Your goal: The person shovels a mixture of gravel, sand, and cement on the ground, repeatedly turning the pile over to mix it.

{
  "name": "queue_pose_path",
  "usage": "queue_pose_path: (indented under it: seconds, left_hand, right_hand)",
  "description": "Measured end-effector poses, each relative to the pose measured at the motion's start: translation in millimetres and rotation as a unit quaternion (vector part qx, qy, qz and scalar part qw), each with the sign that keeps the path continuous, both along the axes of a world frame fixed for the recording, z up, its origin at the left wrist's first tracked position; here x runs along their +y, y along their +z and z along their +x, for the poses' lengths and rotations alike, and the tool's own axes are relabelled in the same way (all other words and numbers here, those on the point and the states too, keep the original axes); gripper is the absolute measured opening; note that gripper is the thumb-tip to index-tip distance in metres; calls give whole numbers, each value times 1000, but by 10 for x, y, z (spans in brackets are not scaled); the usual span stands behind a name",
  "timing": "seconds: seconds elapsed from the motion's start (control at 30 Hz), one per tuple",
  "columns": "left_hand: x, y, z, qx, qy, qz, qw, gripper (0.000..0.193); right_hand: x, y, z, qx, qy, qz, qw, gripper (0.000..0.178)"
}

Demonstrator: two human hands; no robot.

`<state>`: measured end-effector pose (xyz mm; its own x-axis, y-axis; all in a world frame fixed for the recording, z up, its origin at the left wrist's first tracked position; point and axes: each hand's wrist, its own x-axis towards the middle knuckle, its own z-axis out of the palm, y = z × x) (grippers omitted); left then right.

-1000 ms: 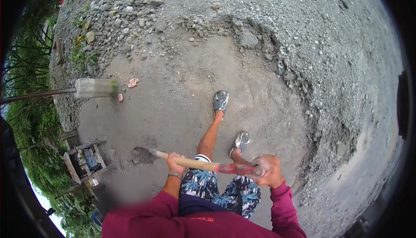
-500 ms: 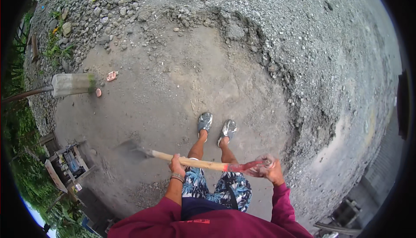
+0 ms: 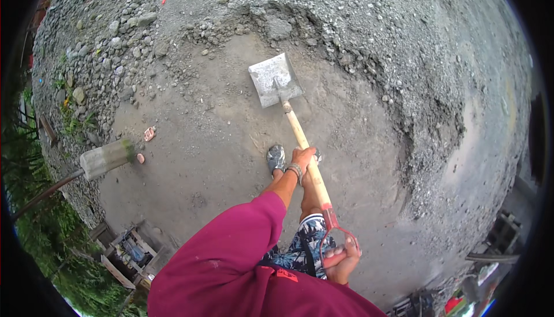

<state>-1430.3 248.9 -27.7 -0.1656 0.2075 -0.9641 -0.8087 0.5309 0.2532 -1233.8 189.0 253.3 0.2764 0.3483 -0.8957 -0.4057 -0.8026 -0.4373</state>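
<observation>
A square-bladed shovel (image 3: 271, 79) stretches forward from my body, its metal blade bare, pale and scuffed. Whether the blade touches the ground I cannot tell. My left hand (image 3: 303, 159) is closed around the wooden shaft near its middle. At the rear end, my right hand (image 3: 341, 259) grips the crossbar of the red D-shaped handle. Beyond the blade, a low broken edge of grey gravel (image 3: 346, 57) curves round to the right. Packed bare soil (image 3: 190, 155) lies beneath the shovel and around my feet.
Loose stones (image 3: 115, 43) lie at the far left. A squared concrete block (image 3: 108, 159) with a long rod lies at the left beside two pinkish pieces (image 3: 150, 134). A wooden box of clutter (image 3: 134, 252) stands lower left. My patterned shoe (image 3: 276, 158) is just left of the shaft.
The shovel has swung from pointing left across my legs to pointing ahead, toward the gravel edge. My left hand has moved forward and right; my right hand has come lower and closer to my body.
</observation>
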Motion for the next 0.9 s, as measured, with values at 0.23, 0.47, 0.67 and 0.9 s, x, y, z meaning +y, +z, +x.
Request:
queue_pose_path:
  seconds: [0.23, 0.47, 0.67, 0.9]
  left_hand:
    - [667, -60, -269, -39, 108, 44, 992, 16]
    - [493, 541, 109, -146, 132, -8, 980, 13]
    - [1639, -2, -876, -45, 111, 29, 992, 11]
    - [1318, -361, -689, -20, 42, 54, 997, 22]
  right_hand:
    - [768, -834, -613, 143, -138, 8, 980, 18]
    - [756, -205, -450, 55, -45, 41, 997, 33]
    - [1907, -918, -1235, 141, -34, 116, 983, 37]
    - [1540, -1513, -818, 81, 7, 20, 996, 16]
